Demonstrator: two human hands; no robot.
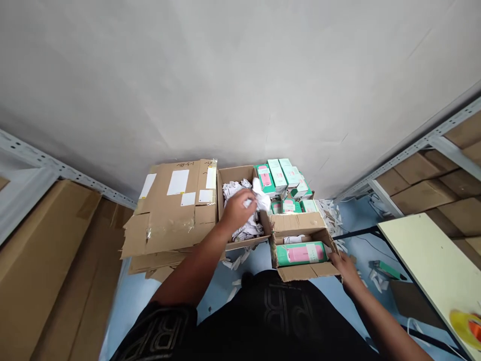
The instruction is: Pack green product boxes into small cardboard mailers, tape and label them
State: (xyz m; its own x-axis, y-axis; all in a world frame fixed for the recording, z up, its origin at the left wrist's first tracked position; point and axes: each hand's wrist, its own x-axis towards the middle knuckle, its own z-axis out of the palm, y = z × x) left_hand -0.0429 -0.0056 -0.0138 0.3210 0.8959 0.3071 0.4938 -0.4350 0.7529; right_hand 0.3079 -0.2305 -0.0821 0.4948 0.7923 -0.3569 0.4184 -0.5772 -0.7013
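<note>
We have the left hand (237, 209) over an open carton (222, 200), its thumb and fingers closed together on a wad of white paper (264, 201). The paper is blurred at the fingertips, so the grip looks like a pinch, though its exact hold is hard to read. Below those fingers, we see crumpled paper (248, 231) filling much of the carton. To the left of the same fingers lies a pile of flattened cardboard (169, 210) with white labels on its top sheet.

Our right hand (342, 266) is clamped on the right end of a small carton (300, 220), thumb by the rim. Just left of these fingers, inside that carton, a green-and-pink box (301, 253) lies lengthwise, with some white paper behind it. Beyond the right fingers and to their left, past the small carton, we find a group of similar green boxes (288, 175), near the wall (240, 85).

To the right of the right fingers, another green box (390, 269) lies on the blue floor (355, 216), and farther right stands a pale table (424, 260) bearing a yellow tape roll (465, 327).
</note>
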